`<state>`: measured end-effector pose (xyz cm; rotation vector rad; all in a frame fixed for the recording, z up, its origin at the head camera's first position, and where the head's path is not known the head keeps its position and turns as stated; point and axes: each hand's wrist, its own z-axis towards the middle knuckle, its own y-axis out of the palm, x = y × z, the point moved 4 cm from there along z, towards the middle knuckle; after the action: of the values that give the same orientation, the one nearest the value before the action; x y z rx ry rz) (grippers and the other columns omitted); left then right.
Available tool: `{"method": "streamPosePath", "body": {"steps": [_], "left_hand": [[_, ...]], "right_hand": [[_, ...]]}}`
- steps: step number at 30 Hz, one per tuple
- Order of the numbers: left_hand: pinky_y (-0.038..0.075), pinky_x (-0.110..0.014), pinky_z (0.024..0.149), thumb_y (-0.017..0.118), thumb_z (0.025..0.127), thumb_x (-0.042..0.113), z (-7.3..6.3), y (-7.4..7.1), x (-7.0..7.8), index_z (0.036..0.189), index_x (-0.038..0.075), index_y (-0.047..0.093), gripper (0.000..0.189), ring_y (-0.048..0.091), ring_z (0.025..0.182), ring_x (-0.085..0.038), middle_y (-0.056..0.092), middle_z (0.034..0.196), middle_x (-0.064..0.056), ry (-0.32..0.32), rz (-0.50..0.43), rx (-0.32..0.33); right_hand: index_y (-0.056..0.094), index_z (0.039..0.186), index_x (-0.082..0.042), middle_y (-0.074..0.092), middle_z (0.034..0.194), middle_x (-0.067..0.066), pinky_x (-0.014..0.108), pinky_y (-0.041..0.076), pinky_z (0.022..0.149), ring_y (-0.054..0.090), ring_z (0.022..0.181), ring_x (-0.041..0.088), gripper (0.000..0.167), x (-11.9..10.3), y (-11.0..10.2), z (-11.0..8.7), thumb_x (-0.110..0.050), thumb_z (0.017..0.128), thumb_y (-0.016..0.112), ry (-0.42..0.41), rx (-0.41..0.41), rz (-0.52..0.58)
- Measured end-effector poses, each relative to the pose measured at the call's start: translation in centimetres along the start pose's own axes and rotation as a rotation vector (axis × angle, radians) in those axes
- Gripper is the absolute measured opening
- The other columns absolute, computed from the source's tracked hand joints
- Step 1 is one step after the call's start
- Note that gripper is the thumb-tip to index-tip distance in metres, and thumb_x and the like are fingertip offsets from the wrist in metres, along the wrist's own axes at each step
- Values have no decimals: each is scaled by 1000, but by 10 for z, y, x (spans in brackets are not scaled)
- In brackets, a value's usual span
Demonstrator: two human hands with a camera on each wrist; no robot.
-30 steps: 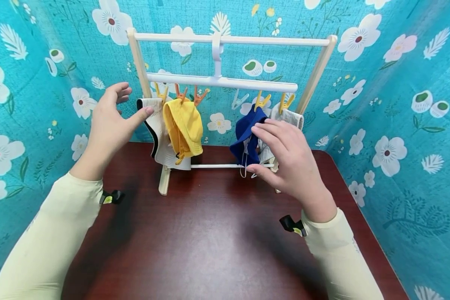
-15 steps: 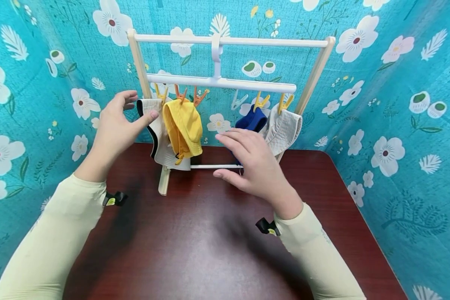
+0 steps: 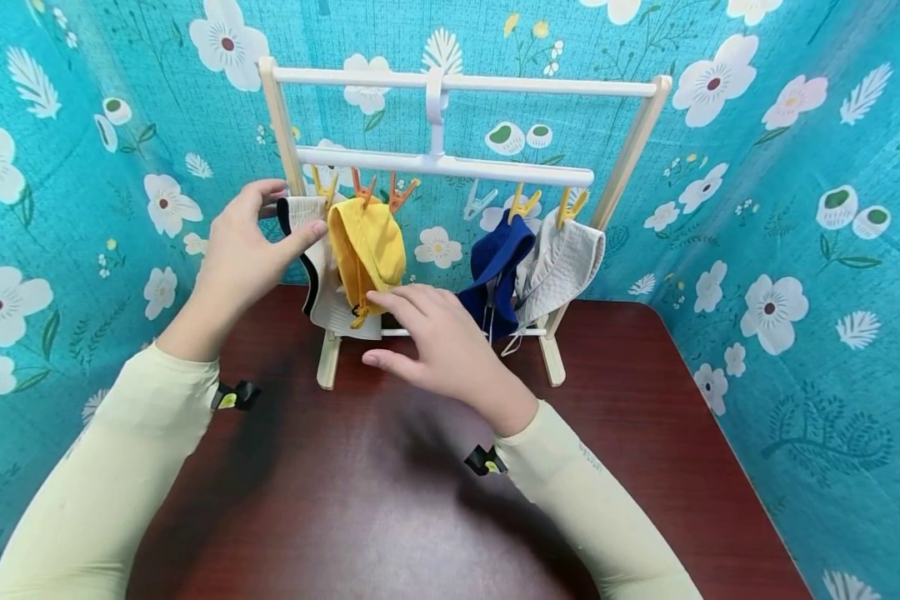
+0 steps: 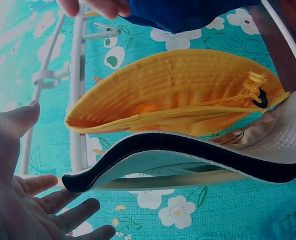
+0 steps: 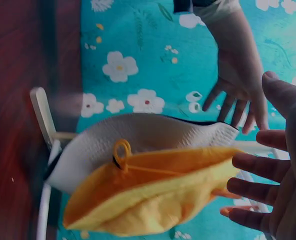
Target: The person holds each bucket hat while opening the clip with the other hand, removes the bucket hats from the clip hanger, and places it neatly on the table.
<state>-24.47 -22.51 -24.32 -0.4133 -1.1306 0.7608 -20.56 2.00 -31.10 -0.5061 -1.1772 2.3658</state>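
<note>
Four-finger-spread and apart from any grip, my left hand (image 3: 243,250) is at the left edge of a white hat with black trim (image 3: 333,307); in the left wrist view its fingertips are close to that edge, and contact is unclear. Beside it hangs a yellow bucket hat (image 3: 375,246) with a drawcord. My right hand (image 3: 446,346) is in front of the yellow hat's lower right, fingers extended, holding nothing. A yellow clothespin (image 3: 325,190) is at the white hat's top, and an orange clothespin (image 3: 363,190) at the yellow hat's.
A white hanger (image 3: 510,169) hangs from a wooden rack (image 3: 630,150) on the dark red table (image 3: 630,400). To the right hang a blue hat (image 3: 498,254) and a pale grey hat (image 3: 566,258) on yellow clips. Floral cloth (image 3: 780,208) surrounds the table.
My right hand has moved left from in front of the blue hat to the yellow hat. My left hand has shifted slightly right, closer to the white hat.
</note>
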Motion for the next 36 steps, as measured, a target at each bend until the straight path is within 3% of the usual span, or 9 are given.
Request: {"method": "streamPosePath", "body": {"steps": [13, 20, 25, 28, 32, 36], "left_hand": [[44, -62, 105, 70, 90, 61, -5, 4, 9, 156, 14, 41, 86, 51, 137, -34, 49, 153, -13, 41, -24, -16], [44, -62, 106, 70, 89, 62, -7, 9, 14, 155, 14, 43, 86, 53, 135, -35, 51, 151, -14, 63, -23, -26], [46, -62, 103, 70, 89, 63, -9, 12, 16, 156, 15, 41, 88, 53, 135, -34, 51, 152, -13, 61, -10, -40], [46, -62, 103, 71, 89, 61, -9, 12, 17, 156, 15, 41, 87, 53, 135, -35, 50, 152, -14, 62, -6, -50], [44, -63, 105, 72, 88, 61, -10, 12, 20, 156, 14, 41, 87, 53, 135, -36, 51, 152, -15, 65, 1, -61], [44, -63, 106, 71, 88, 62, -10, 13, 22, 156, 14, 41, 88, 53, 135, -36, 52, 151, -15, 65, 6, -69]], "right_hand": [[50, 150, -26, 59, 141, -6, 41, 42, 110, 53, 130, 14, 73, -7, 40, 20, -71, 93, 55, 199, -182, 40], [51, 149, -24, 61, 137, -7, 38, 47, 104, 55, 122, 9, 74, -8, 56, 36, -72, 93, 55, 300, -202, 84], [54, 145, -20, 65, 131, -5, 35, 52, 96, 60, 115, 10, 72, -9, 64, 45, -68, 92, 60, 399, -160, 117], [56, 143, -21, 67, 123, -7, 32, 54, 85, 62, 106, 8, 71, -7, 67, 49, -68, 91, 63, 478, -121, 147], [58, 136, -20, 64, 93, -10, 30, 49, 62, 58, 80, 7, 66, -6, 69, 54, -67, 90, 65, 561, -80, 165], [61, 128, -18, 55, 74, -8, 29, 44, 51, 53, 65, 10, 61, -6, 69, 57, -65, 90, 67, 621, -32, 142]]}}
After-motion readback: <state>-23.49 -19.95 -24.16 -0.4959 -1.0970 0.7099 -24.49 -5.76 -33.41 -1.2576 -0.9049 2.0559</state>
